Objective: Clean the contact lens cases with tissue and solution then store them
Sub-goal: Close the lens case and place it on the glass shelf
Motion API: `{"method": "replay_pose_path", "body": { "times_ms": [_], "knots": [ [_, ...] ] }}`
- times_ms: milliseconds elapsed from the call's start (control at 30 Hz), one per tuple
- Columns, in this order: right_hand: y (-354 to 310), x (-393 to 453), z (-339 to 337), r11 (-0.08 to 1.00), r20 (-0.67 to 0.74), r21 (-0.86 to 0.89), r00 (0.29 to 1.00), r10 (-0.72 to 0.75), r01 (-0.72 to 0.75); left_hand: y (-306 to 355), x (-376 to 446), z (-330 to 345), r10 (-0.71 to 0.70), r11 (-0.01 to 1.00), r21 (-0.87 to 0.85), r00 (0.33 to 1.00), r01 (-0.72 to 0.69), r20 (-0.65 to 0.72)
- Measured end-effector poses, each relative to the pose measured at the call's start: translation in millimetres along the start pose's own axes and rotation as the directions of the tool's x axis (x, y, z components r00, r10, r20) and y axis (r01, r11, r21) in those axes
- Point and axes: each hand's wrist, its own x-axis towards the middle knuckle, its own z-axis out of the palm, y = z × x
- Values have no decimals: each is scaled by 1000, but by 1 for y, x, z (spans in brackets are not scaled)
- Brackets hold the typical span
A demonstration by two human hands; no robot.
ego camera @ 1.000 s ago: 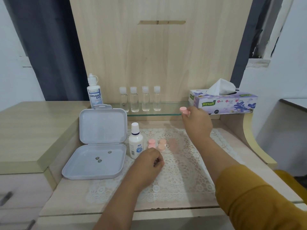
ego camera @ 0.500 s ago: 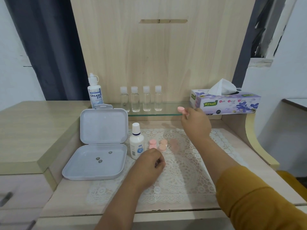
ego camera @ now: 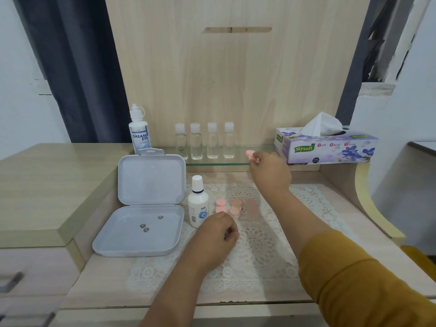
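Right hand [ego camera: 271, 172] pinches a pink case [ego camera: 250, 154]; tissue box [ego camera: 328, 147] lies nearest it, at 3 o'clock.

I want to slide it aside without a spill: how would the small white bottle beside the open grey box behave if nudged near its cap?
The small white bottle looks tall and narrow, so a push near the cap would probably tip it. It stands at the edge of the lace mat, which may snag its base. Its cap appears on, so a spill seems unlikely.
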Motion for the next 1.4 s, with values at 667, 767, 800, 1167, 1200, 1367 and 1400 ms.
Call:
{"method": "replay_pose_path", "body": {
  "times_ms": [667, 767, 800, 1167, 1200, 1367, 1400],
  "knots": [
    [-5, 3, 11, 997, 26, 68, 999, 24, -26, -1, 1, 0, 4, 1000, -8, 1000, -4, 3],
    [-6, 2, 11, 996, 12, 84, 1000, 26, -27, -1, 2, 1, 1, 1000, -8, 1000, -1, 3],
    [-7, 2, 11, 996, 11, 82, 1000, 18, -19, -1, 1, 1, 3, 1000, -9, 1000, -3, 2],
    [-11, 6, 11, 999, 41, 39, 999, 16, -18, 0, 1, 0, 28, 1000, -3, 1000, -28, -10],
    [-11, 6, 10, 999, 44, 37, 999, 16, -18, 0, 0, 0, 27, 1000, -1, 1000, -27, -11],
    [-11, 6, 9, 999, 52, 26, 998, 19, -20, -2, 1, 1, 26, 1000, -12, 1000, -27, -16],
    [-12, 5, 8, 999, 52, 27, 999, 16, -17, -2, 1, 1, 28, 1000, -8, 999, -28, -17]
  ]
}}
